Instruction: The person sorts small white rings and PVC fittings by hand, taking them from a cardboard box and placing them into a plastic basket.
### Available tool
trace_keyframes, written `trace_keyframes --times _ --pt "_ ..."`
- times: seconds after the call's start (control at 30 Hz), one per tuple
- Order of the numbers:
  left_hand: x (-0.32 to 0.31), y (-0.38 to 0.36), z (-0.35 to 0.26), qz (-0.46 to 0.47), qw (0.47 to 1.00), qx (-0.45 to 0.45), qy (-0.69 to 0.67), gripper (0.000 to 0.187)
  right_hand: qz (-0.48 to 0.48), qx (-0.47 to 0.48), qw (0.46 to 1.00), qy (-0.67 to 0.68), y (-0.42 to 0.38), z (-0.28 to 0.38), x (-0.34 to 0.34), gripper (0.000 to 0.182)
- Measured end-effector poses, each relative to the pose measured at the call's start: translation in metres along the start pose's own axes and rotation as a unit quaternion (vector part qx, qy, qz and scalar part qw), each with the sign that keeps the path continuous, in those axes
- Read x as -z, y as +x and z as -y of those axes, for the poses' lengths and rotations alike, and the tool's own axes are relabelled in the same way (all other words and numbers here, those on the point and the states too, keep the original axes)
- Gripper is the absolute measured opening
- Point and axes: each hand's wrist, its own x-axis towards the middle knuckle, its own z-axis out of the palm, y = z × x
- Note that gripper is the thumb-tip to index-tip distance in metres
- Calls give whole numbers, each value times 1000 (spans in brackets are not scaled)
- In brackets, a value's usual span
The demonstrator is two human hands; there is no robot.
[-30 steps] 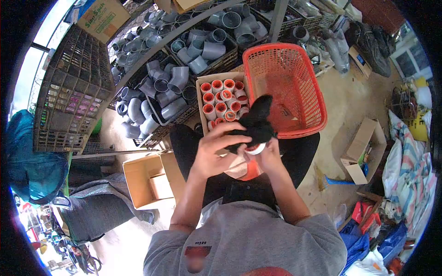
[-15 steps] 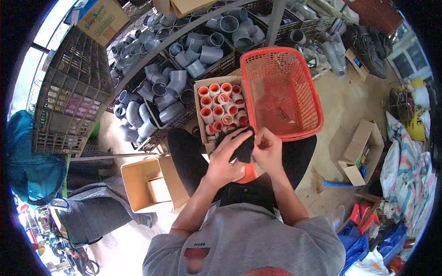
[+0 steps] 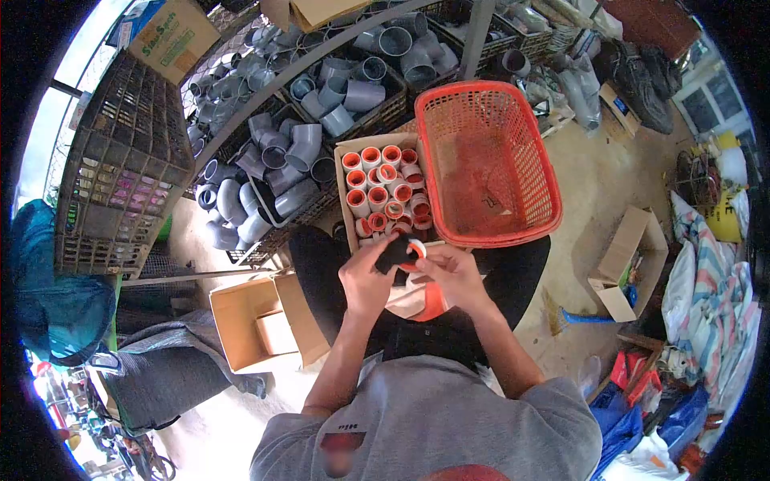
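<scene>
My left hand [image 3: 369, 276] is closed on a black cloth [image 3: 393, 253] in front of the cardboard box of fittings [image 3: 345, 192]. Between my two hands is a white fitting with an orange inside [image 3: 415, 250], its round opening showing. The fingers of my right hand [image 3: 454, 275] pinch its right side. White fittings with orange insides [image 3: 377, 196] stand packed in the box, mostly with openings up. Under my hands, on my lap, lies a white and orange item [image 3: 425, 301], partly hidden.
A red plastic basket [image 3: 489, 164] stands right of the fittings box. Black crates of grey pipe elbows [image 3: 305, 146] are beyond it. An open cardboard box [image 3: 241, 321] sits at my left, another [image 3: 630, 264] at the right. A metal bar [image 3: 321, 50] crosses above the crates.
My left hand has moved left and the black cloth has drawn back with it. The fitting's orange-lined opening now shows between my hands. My right hand has shifted slightly down and its fingers have turned left.
</scene>
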Motion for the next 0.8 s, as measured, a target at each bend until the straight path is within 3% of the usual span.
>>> trace_keyframes --times 0.03,0.07,0.17,0.3,0.43,0.47,0.5,0.57,0.7,0.8 --pt "-2 3 1 -35 999 3 -2 45 1 -4 1000 0 2 3 -1 19" --pt "-4 7 1 -42 994 62 -84 34 -2 -22 998 60 4 7 -3 20" --pt "-17 17 24 -107 920 193 -324 21 -3 -36 992 123 9 7 -5 20" --pt "0 34 3 -172 875 252 -376 21 11 -38 984 174 10 5 -10 17" --pt "15 38 -3 -226 875 188 -384 19 15 -16 972 233 7 5 -9 16" --pt "16 30 -8 -128 943 63 -302 25 17 -2 970 242 7 6 -12 13" --pt "17 25 -15 -26 976 -64 -208 33 19 -1 970 242 8 2 -11 13" --pt "16 21 -38 158 963 -215 -45 56 -25 25 967 252 11 -13 -6 14" --pt "2 18 -9 163 959 -213 -86 64 1 42 965 260 5 20 -13 16" --pt "-11 7 -26 88 977 -179 -71 64 -30 54 972 228 4 26 -15 16"
